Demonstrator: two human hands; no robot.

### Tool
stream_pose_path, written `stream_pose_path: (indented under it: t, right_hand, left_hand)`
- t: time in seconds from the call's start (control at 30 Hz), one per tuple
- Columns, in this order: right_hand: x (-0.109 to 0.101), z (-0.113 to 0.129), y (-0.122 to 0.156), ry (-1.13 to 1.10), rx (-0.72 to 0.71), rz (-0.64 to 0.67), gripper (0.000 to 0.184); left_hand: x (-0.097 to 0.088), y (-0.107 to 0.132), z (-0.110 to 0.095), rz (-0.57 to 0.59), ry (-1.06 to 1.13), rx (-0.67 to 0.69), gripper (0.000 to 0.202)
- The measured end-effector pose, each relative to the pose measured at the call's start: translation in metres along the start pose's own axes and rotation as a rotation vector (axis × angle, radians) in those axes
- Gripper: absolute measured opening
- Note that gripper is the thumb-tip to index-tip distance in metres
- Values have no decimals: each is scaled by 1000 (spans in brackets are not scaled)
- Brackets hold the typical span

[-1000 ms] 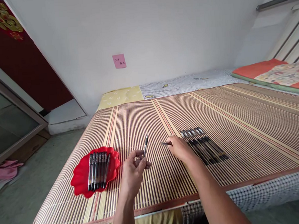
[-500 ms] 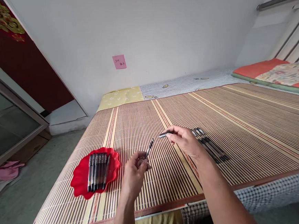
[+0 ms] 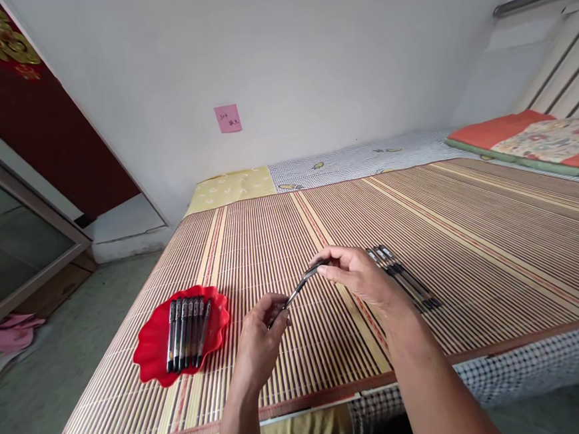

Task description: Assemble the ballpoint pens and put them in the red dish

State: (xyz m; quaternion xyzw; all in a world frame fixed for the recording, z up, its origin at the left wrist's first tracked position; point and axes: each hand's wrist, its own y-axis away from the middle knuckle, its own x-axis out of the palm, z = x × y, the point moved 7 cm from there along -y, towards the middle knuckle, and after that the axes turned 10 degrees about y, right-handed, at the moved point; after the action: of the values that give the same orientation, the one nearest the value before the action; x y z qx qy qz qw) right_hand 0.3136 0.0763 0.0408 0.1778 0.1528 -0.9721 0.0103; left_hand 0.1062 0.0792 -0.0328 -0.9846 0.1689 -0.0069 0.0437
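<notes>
Pen barrel (image 3: 294, 297), lower centre, seems light, stiff, best held where my left hand (image 3: 260, 331) pinches; right hand (image 3: 358, 278) grips cap (image 3: 317, 267).

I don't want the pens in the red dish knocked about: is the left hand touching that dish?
Apart. The head view shows striped mat between the left hand and the red dish.

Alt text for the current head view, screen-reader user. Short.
Two bare hands meet over a striped slatted mat: the left hand grips a pen, and the right hand holds a cap at its tip. A red scalloped plate of pens sits at left; more pens lie at right, partly hidden.
</notes>
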Motion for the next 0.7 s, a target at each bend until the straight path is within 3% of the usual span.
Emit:
stream_pose_path:
  t: [0.23,0.47,0.7]
  right_hand:
    - [-18,0,4,-10,10,-140,16]
    - [-7,-1,3,123,-21,9,14]
    - [7,-5,4,67,21,114,14]
  left_hand:
    - [2,0,-4,10,18,7,17]
    - [4,1,-9,23,26,16,17]
    - [11,3,-12,63,125,-23,21]
